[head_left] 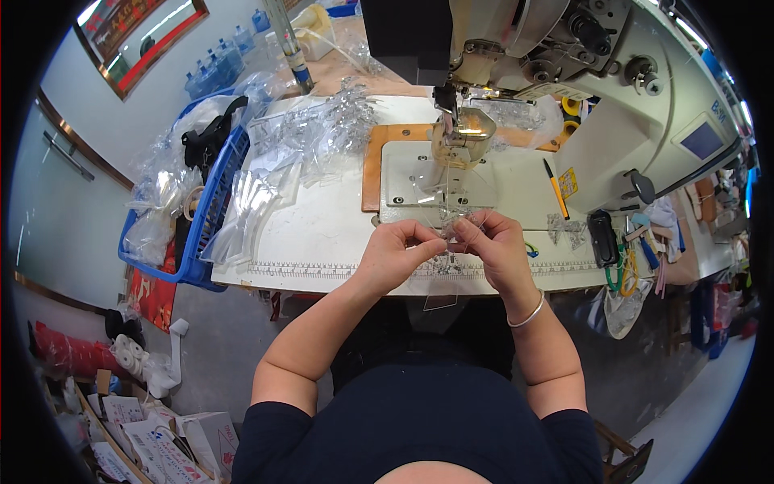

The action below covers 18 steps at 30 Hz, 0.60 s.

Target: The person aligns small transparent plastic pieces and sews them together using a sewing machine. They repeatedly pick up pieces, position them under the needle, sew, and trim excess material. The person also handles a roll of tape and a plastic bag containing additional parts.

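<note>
Both my hands meet at the front edge of a white sewing table (322, 234), pinching a small piece of clear plastic (446, 234) between their fingertips. My left hand (397, 252) grips it from the left, my right hand (493, 242) from the right; a silver bangle circles my right wrist. A clear flap of the same plastic hangs below the table edge. Just beyond my hands stands the needle and presser foot (455, 137) of a large cream sewing machine (613, 89).
A heap of clear plastic pieces (314, 129) lies at the table's back left, with more stacked at the left edge (246, 214). A blue basket (205, 210) hangs off the left side. A yellow pencil (555, 187) and a black object (601, 238) lie to the right.
</note>
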Available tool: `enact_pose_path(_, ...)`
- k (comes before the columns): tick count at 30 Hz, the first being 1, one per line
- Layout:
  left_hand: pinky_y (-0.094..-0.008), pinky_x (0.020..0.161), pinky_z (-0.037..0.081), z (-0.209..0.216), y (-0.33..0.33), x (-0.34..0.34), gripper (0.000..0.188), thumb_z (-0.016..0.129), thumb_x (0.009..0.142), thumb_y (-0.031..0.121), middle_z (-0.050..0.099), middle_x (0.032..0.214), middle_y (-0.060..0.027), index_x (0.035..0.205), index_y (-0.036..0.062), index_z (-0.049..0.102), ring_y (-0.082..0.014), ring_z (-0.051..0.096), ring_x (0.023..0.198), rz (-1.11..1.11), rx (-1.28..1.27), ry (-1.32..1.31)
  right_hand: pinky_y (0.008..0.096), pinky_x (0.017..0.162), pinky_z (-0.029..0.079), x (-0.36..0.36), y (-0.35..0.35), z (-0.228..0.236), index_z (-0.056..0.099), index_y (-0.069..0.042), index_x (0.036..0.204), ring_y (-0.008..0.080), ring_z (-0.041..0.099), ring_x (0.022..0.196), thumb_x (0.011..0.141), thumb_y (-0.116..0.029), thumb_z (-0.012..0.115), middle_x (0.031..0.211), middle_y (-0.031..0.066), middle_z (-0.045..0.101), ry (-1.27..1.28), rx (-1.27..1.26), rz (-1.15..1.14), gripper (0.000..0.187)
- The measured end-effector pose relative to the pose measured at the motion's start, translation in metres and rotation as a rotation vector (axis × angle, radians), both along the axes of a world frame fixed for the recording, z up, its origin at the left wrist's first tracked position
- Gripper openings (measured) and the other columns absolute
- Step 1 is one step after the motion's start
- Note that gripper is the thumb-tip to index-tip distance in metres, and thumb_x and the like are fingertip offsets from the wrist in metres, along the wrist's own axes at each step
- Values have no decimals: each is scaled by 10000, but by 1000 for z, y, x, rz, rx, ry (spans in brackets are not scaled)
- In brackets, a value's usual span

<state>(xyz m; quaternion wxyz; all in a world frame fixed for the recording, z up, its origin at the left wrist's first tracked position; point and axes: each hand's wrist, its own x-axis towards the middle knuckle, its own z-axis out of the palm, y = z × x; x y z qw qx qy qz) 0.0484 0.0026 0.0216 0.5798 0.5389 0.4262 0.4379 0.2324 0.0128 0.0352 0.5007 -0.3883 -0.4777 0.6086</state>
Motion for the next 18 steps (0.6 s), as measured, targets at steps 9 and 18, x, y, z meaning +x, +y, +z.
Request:
enact_pose_path(9, -266, 751, 474, 3, -10, 5, 133, 710, 784, 99, 653, 819, -69, 792, -8, 631, -112, 591, 790, 57, 37, -83, 258, 684, 509, 2, -4, 3, 615, 18, 839, 119, 597, 682, 863, -170, 664, 737, 64, 627, 124, -62, 103, 195)
enact_pose_path(18, -239, 717, 471, 10, -22, 6, 132, 731, 767, 76, 654, 811, -59, 797, -1, 628, -91, 583, 762, 113, 36, -99, 255, 655, 512, 3, -9, 5, 612, 18, 872, 123, 596, 677, 885, -154, 635, 755, 70, 627, 219, -79, 145, 175)
